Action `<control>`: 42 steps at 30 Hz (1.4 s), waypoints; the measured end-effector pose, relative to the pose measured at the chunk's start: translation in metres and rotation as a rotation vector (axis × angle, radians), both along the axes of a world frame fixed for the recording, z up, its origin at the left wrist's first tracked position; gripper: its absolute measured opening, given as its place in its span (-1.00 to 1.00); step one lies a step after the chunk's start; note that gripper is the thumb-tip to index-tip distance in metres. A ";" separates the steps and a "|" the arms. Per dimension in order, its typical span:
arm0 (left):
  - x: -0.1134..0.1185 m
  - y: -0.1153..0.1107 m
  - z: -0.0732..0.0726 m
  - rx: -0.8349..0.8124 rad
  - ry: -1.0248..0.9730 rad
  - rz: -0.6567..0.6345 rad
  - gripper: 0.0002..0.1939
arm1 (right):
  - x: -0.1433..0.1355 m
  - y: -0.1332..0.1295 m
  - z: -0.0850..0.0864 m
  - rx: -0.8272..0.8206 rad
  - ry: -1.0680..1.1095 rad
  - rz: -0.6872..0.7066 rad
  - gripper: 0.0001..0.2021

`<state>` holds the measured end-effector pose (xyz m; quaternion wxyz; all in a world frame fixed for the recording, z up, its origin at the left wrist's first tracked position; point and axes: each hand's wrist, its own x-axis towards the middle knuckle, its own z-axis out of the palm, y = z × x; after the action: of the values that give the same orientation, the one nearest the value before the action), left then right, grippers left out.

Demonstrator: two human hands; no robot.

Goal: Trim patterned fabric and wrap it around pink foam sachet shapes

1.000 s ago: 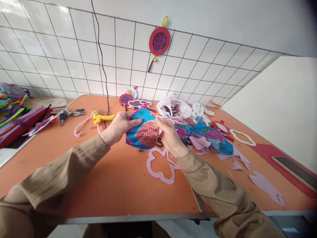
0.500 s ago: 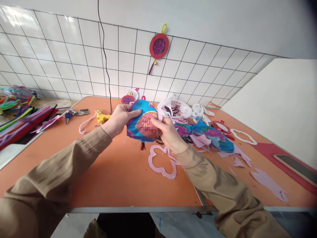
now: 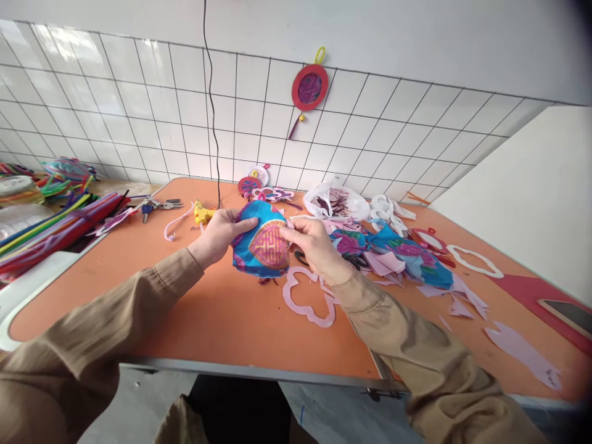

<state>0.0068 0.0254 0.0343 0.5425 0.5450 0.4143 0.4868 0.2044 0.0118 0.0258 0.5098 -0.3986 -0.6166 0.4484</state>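
A blue fabric piece (image 3: 245, 250) with a pink and gold pattern is held up above the orange table. My left hand (image 3: 221, 235) grips its left side, the thumb lying on the front. On the right, my right hand (image 3: 314, 243) pinches its edge between thumb and fingers. Dark tassel threads (image 3: 266, 281) show under its lower edge. Just below and to the right, a pink scalloped paper outline (image 3: 289, 296) lies on the table (image 3: 222, 327). What is behind the fabric is hidden.
A yellow glue gun (image 3: 202, 213), keys (image 3: 147, 209) and colourful pipe cleaners (image 3: 69, 228) lie at left. Behind stands a white plastic bag (image 3: 340, 200). Fabric scraps (image 3: 411, 253), a white paper outline (image 3: 476, 262) and a phone (image 3: 567, 316) are at right. A round red ornament (image 3: 309, 87) hangs on the wall.
The view has shifted, so the table contents appear further right. Both hands still hold the blue fabric piece, now slightly lower and tilted differently, with less of the tassel showing.
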 end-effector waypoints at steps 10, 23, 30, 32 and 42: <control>-0.020 -0.005 -0.004 0.051 0.047 0.020 -0.65 | 0.024 0.002 -0.010 -0.065 -0.255 0.067 -0.68; -0.021 -0.002 -0.018 -0.212 -0.187 -0.011 -0.60 | 0.055 0.020 -0.025 0.097 -1.550 -0.134 -0.78; -0.021 -0.002 -0.025 -0.216 -0.200 -0.057 -0.60 | 0.056 0.020 -0.028 0.203 -1.504 -0.150 -0.57; -0.021 -0.002 -0.024 -0.218 -0.203 -0.067 -0.61 | 0.061 0.024 -0.028 0.266 -1.361 -0.195 -0.52; -0.026 -0.002 -0.015 -0.303 -0.196 -0.040 -0.79 | 0.077 0.031 -0.022 -0.023 -0.136 0.096 -0.45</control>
<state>-0.0189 0.0231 0.0189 0.6658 0.4150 0.4171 0.4589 0.2818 0.0432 0.0038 0.4401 -0.4038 -0.6630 0.4512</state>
